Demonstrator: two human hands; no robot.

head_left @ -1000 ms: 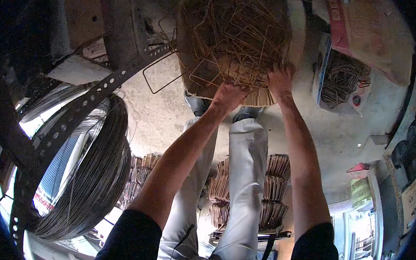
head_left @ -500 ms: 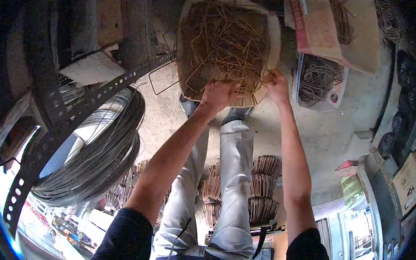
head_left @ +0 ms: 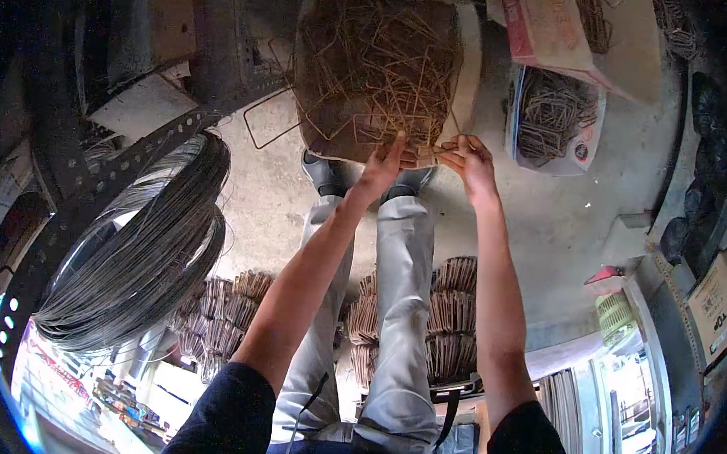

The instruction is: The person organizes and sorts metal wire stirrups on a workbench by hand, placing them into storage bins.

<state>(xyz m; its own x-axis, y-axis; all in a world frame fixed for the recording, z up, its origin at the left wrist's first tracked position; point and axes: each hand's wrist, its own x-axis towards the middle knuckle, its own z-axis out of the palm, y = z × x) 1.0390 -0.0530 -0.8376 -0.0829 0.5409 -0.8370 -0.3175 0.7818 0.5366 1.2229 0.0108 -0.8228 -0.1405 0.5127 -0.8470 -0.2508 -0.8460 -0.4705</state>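
Observation:
A large box (head_left: 471, 63) full of tangled, rusty bent wires (head_left: 390, 62) stands in front of my feet. Over its near edge, my left hand (head_left: 386, 163) is closed with the thumb up, its fingers pinching one end of a bent rusty wire (head_left: 426, 153). Just to the right, my right hand (head_left: 471, 164) grips the other end, fingertips pressed together. A thin length of that wire rises beside the right fingers. One long bent wire (head_left: 260, 143) juts out past the box's left side.
To the right sits a smaller box (head_left: 582, 149) of grey bent wires, below a cardboard carton (head_left: 550, 39). A big wire coil (head_left: 145, 255) hangs at left beside a perforated metal post (head_left: 46, 241). Stacked bundles of brown pieces (head_left: 454, 316) lie behind my legs.
My right hand has come in from the box's right edge toward my left hand. A wire now shows between them. The whole view has shifted slightly, with the box higher up.

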